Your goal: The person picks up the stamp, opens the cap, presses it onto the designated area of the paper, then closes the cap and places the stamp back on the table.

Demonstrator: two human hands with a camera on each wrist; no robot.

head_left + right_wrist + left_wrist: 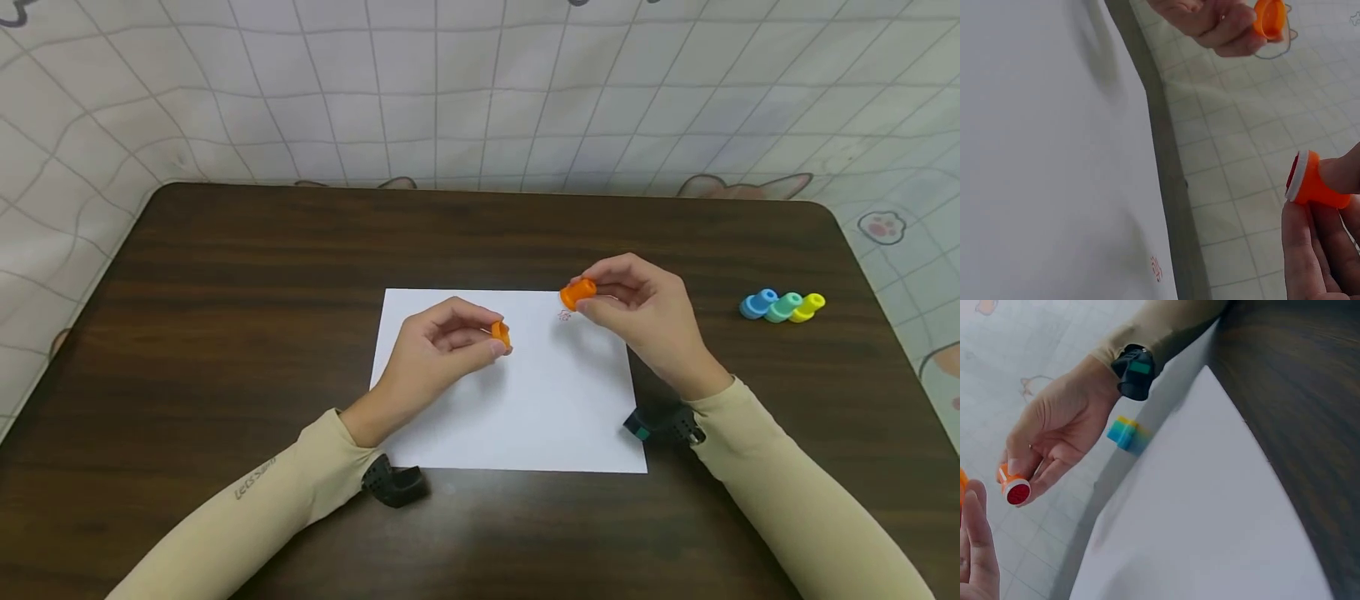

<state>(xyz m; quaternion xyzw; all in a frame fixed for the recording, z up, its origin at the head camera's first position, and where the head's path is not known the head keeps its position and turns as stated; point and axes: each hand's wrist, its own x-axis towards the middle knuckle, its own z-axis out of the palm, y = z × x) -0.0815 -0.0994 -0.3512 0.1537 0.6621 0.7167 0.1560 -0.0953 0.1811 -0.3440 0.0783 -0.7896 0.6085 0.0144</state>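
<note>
An orange stamp [577, 292] is pinched between the thumb and fingers of my right hand [645, 312], over the far right part of a white sheet of paper [517, 408]. Its round red face, ringed in white, shows in the left wrist view. My left hand [442, 342] pinches a hollow orange cap [1270, 19] above the paper's left half. Cap and stamp are apart. Near the paper's far right corner is a small red printed mark [565, 315], just below the stamp in the head view.
Blue [758, 303], teal [783, 307] and yellow [808, 307] stamps stand together at the right of the dark wooden table [225, 333]. A white gridded cloth [480, 100] hangs behind the table. Each wrist wears a black camera.
</note>
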